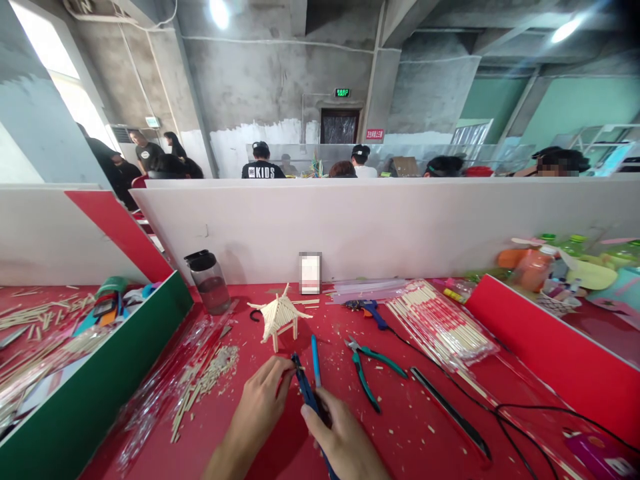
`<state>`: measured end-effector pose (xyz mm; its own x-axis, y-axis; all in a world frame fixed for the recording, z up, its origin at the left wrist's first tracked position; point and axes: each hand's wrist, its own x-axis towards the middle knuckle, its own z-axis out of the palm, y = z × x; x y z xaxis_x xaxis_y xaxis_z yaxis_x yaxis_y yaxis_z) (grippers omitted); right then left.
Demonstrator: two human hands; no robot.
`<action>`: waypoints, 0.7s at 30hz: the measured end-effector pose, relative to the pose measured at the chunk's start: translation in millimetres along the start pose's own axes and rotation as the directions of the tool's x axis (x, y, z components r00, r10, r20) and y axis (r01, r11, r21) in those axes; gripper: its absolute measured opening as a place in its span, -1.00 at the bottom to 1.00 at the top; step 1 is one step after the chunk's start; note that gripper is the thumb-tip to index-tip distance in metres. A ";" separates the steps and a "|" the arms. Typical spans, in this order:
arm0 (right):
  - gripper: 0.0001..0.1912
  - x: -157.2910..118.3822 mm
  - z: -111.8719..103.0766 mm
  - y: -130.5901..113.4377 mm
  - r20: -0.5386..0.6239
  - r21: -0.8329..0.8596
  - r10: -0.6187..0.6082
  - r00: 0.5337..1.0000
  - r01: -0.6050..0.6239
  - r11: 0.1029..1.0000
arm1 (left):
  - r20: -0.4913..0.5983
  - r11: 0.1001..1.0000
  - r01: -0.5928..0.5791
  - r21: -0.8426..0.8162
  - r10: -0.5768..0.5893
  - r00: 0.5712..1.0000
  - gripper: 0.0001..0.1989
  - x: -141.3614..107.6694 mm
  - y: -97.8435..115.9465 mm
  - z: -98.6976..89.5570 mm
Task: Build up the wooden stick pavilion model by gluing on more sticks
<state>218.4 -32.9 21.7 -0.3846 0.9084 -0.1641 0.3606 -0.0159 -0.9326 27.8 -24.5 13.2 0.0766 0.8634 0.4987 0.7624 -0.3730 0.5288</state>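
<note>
My right hand (343,433) is closed round a long, slim dark blue cutter (309,390), its tip pointing away from me. At that tip, the fingers of my left hand (265,397) are pinched together. A tiny pale bit seems to show there, too small to name. Just beyond stands a small pavilion-like model (281,317) built of pale wooden sticks, with a pointed roof and legs. Right of the cutter lies a light blue pen-like stick (315,360). Green-handled diagonal pliers (370,367) rest further right, jaws apart.
A glue gun (367,310) with a black cord and packs of sticks (443,323) lie at right. A black-edged strip (450,413) is nearer. Left are cut stick pieces (213,373), clear wrappers and a bottle (207,283). Green (100,387) and red (555,333) dividers flank the table.
</note>
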 end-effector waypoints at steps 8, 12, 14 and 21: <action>-0.54 2.8 -6.7 -0.4 -0.006 -0.100 -0.049 0.999 0.048 0.994 | 0.028 0.947 0.184 -0.263 -0.183 0.983 -0.90 -1.4 2.5 3.5; -0.56 3.0 -12.0 -3.6 -0.016 -0.305 -0.032 0.999 0.026 0.952 | 0.015 0.937 0.186 -0.295 -0.191 0.982 -0.86 -2.1 -1.3 5.1; -0.56 2.1 -13.5 -4.5 -0.016 -0.395 -0.023 1.000 0.015 0.919 | 0.002 0.973 0.090 -0.214 -0.092 0.996 -0.77 -2.5 -3.9 0.4; -0.56 -3.3 -15.1 -8.7 0.037 -0.511 -0.006 0.999 0.024 0.859 | 0.256 0.944 -0.330 0.006 0.318 0.913 -0.34 -1.1 -14.4 -19.7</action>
<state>229.3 -29.4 35.2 -0.4183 0.8922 -0.1704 0.7350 0.2222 -0.6406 4.1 -26.8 18.5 0.4768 0.7568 0.4471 0.6985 -0.6350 0.3300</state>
